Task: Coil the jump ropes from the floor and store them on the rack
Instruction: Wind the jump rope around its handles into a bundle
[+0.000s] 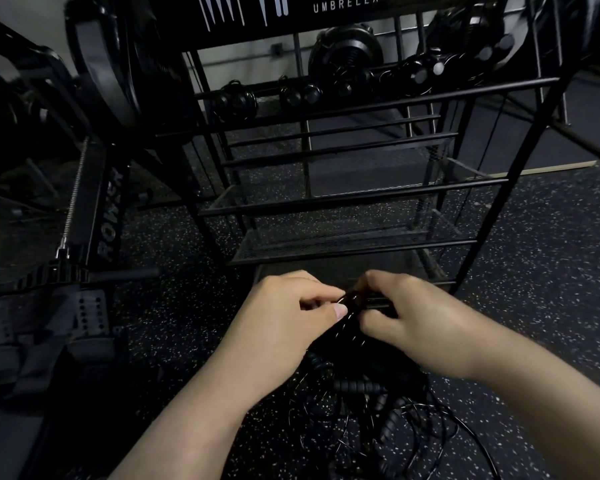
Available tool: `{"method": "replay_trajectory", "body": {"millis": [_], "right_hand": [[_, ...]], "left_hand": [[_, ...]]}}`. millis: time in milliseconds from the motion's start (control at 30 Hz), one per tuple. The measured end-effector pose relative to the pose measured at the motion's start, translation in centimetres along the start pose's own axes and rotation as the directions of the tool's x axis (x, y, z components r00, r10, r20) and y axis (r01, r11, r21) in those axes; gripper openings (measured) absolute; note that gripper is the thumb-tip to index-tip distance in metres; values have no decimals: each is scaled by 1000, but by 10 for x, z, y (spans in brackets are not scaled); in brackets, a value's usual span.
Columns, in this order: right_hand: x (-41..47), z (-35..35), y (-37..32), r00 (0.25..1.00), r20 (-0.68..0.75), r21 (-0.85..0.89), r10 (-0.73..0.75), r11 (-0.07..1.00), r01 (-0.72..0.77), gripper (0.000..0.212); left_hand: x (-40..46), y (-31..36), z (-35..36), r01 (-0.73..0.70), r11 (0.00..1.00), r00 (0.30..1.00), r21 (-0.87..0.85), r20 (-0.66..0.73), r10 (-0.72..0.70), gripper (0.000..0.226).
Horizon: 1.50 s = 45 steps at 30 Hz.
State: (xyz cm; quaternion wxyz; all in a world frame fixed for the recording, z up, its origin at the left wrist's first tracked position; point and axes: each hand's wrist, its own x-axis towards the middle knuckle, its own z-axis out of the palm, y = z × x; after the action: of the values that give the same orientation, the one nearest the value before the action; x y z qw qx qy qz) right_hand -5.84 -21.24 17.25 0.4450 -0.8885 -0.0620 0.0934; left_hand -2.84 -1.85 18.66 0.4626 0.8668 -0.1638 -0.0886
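two bare hands meet at the middle of the view, in front of a black metal rack (354,199). the left hand (284,317) has its fingers curled and its thumb pressed against a dark, glossy jump rope handle (352,301) that sits between the hands. the right hand (409,317), at 3 o'clock from the left hand, also has its fingers curled over the same handle, pinching it from the other side. the two hands almost touch.

at 6 o'clock from the hands, a loose tangle of thin black jump ropes (388,417) with ribbed handles lies on the dark speckled floor (541,289), partly hidden under the forearms. how the held rope joins the tangle cannot be told in the dim light.

the rack stands at 12 o'clock, with mesh shelves and horizontal bars. on its upper shelf sits a row of coiled ropes with handles (326,91), near the top of the view. at 9 o'clock is a rowing machine (101,209) with the word "rower" on its rail.
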Motion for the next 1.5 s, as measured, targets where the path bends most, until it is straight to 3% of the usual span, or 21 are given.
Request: {"method": "replay_trajectory", "body": {"millis": [233, 333, 467, 633, 1067, 1233, 1500], "right_hand": [[-4, 6, -5, 994, -112, -224, -17, 975, -8, 11], [-5, 9, -7, 983, -177, -241, -45, 971, 1, 11], [-6, 12, -6, 965, -259, -178, -39, 984, -8, 12], [-6, 16, -4, 938, -341, -28, -65, 998, 59, 6], [-7, 3, -1, 941, -333, 113, -59, 988, 102, 12], [-7, 9, -3, 914, -405, 304, -2, 943, 137, 15], [-5, 15, -6, 888, -459, 389, 6, 900, 195, 18]], "left_hand": [[1, -1, 4, 85, 991, 996, -108, -28, -88, 16], [2, 2, 3, 68, 993, 995, -97, -71, -75, 19], [4, 2, -2, -10, 1000, 993, -12, -115, 9, 16], [5, 4, -11, -81, 993, 994, 83, -71, 87, 17], [-2, 11, -20, -159, 977, 987, 140, 41, 154, 22], [-1, 12, -15, -162, 981, 985, 104, -49, 167, 23], [-2, 13, -9, -117, 989, 981, 96, -146, 130, 20]]}}
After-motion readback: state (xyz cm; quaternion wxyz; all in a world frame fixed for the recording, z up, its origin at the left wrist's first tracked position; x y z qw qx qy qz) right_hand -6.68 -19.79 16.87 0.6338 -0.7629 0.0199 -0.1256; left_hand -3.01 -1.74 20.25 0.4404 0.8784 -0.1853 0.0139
